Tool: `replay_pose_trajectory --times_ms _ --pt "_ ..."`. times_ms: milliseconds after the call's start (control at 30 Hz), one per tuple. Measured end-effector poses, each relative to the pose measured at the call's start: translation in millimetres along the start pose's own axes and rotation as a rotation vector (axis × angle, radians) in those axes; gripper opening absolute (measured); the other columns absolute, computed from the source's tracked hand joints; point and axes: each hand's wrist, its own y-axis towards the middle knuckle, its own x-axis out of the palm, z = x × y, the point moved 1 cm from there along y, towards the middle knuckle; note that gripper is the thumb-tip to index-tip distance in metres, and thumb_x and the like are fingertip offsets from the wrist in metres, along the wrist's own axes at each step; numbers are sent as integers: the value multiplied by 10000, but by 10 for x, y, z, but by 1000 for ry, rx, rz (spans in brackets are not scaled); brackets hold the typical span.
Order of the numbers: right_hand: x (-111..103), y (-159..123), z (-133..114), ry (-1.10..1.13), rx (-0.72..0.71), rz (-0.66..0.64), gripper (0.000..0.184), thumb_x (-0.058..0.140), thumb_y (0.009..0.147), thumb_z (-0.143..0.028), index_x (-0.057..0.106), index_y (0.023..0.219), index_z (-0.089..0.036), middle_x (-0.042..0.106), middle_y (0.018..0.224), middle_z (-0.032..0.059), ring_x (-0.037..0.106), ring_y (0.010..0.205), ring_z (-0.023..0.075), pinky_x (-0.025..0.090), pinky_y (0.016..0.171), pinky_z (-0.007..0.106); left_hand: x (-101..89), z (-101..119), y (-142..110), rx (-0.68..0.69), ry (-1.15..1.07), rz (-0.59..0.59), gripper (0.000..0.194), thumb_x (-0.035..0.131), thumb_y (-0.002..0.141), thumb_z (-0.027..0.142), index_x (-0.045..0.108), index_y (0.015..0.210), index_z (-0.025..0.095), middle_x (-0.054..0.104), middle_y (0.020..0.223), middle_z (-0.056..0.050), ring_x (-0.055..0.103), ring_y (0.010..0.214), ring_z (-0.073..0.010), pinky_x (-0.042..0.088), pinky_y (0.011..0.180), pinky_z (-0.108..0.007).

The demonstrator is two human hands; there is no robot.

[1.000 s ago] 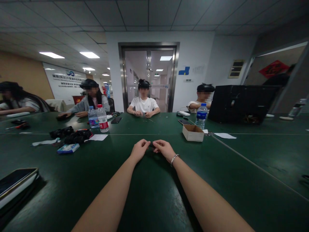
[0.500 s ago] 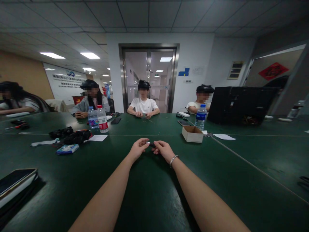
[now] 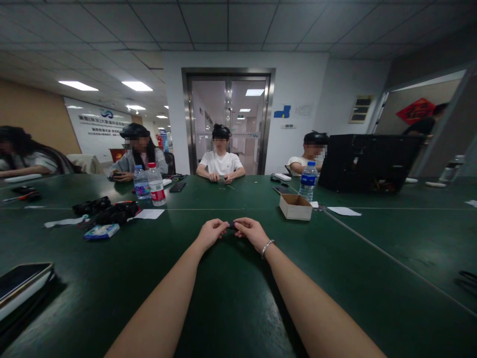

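Between my two hands, just over the green table (image 3: 238,278), is a small black object (image 3: 231,225), mostly covered by fingers. Its exact kind cannot be told. My right hand (image 3: 251,231), with a silver bracelet at the wrist, pinches its right end between thumb and fingers. My left hand (image 3: 211,233) is closed in a pinch at its left end, thumb and fingertips together there. Both forearms reach forward from the near edge of the view.
An open cardboard box (image 3: 295,208) stands ahead to the right, beside a water bottle (image 3: 308,181) and a black case (image 3: 368,161). Leftward are two bottles (image 3: 156,185), black gear (image 3: 112,213), a blue packet (image 3: 102,231) and a phone (image 3: 24,283). Several people sit across the table.
Half a second ago my left fingers were looser and a shiny metal end showed on the black object; now they pinch there and cover it. My right hand has kept its grip.
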Motion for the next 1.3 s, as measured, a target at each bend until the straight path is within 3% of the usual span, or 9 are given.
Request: replay_pose_trajectory --times_ms 267,433,700,933,1033,1300 --pt "8 -34 -20 59 -30 -50 433 774 590 -350 613 914 -112 627 688 28 610 611 132 474 560 220 5 -78 25 -9 138 63 526 454 711 644 564 637 135 530 565 -10 486 523 -126 357 508 -229" --pt "14 -43 -35 70 -29 -67 458 791 559 -324 612 926 -115 622 749 37 614 663 145 481 604 239 5 -14 -15 -14 292 123 580 377 742 663 544 528 151 500 467 -2 469 466 -133 337 538 -253" --pt "-5 -49 -28 45 -4 -55 451 806 526 -254 619 919 -137 612 886 59 613 724 150 496 658 256 1 54 -50 -84 289 160 606 370 740 676 549 488 155 485 417 -10 464 428 -140 355 541 -263" --pt "32 -54 -49 66 -4 11 428 811 532 -295 609 863 -115 621 755 44 613 614 138 493 563 230 25 -70 27 -38 196 139 546 405 746 631 595 627 133 563 557 -37 501 508 -137 358 503 -237" --pt "43 -44 -53 75 19 30 402 808 541 -313 603 819 -108 623 669 35 604 564 129 480 516 206 36 -32 14 -13 128 94 496 435 746 595 595 699 128 571 628 -37 505 557 -131 368 486 -220" --pt "11 -25 -32 144 48 71 271 771 633 -276 622 796 -120 637 670 48 606 548 124 481 481 182 25 79 -32 6 0 15 373 531 716 486 597 854 146 595 774 -50 529 703 -146 382 517 -197"
